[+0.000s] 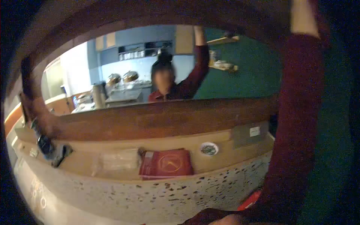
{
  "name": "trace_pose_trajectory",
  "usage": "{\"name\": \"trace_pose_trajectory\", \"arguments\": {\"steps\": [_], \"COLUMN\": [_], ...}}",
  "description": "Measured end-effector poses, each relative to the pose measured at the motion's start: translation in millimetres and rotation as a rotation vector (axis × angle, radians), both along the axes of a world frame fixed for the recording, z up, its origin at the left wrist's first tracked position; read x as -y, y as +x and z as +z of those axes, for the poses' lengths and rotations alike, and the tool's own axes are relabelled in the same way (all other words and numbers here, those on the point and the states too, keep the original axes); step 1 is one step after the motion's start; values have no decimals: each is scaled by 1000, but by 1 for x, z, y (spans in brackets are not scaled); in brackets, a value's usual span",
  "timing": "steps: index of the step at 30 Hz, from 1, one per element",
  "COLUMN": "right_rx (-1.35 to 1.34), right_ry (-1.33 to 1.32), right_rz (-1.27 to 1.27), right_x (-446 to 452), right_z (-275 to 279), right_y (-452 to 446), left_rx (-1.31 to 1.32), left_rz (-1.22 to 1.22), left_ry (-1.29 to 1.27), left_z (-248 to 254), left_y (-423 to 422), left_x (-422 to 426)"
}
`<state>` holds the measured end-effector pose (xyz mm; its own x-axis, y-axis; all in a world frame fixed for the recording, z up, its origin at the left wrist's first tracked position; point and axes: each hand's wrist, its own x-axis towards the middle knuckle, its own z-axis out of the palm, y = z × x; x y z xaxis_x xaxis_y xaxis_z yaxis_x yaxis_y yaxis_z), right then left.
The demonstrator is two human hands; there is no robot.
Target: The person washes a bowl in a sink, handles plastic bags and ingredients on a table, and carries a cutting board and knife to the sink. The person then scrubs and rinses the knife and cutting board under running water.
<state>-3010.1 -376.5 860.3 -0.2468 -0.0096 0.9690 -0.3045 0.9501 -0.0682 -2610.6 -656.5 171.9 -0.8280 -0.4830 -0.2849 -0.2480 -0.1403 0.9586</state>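
Maroon sleeve point(300, 101) on the raised right arm blocks part of the green wall point(335, 131); the right hand is out of view, the left hand point(228, 219) barely shows, and I cannot tell either's grip. The wood-framed mirror point(245, 84) stands above a red packet point(167, 163) and white bowl point(209, 149).

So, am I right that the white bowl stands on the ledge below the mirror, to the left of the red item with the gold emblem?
Not quite: the head view shows the white bowl to the right of the red item; it does stand on the ledge below the mirror.
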Motion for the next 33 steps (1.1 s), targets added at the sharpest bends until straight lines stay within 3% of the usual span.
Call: {"name": "trace_pose_trajectory", "arguments": {"steps": [5, 10, 13, 15, 17, 18, 21, 23, 30, 33], "right_rx": [-65, 177, 410, 746, 1141, 1325, 1440, 1503, 1683, 1681], "right_ry": [420, 1045, 1359, 1418, 970, 730, 686, 793, 864, 1047], "right_rz": [237, 867, 1291, 1556, 1685, 1699, 1343, 1323, 1329, 1390], "right_x": [62, 132, 194, 239, 255, 283, 381, 435, 659, 797], "right_z": [-122, -289, -345, -352, -415, -438, -486, -514, -554, -624], "right_y": [49, 156, 237, 285, 291, 311, 372, 378, 484, 496], "left_rx": [-23, 122, 53, 9, 199, 232, 284, 293, 201, 342], "left_rz": [93, 239, 387, 519, 515, 542, 619, 649, 913, 893], "left_ry": [189, 181, 141, 118, 9, -24, -144, -212, -294, -209], "left_z": [-62, -45, -67, -78, -78, -64, -18, 4, -14, -52], "left_y": [31, 111, 188, 248, 313, 341, 400, 421, 524, 570], "left_x": [2, 25, 57, 78, 107, 123, 188, 233, 388, 437]}}
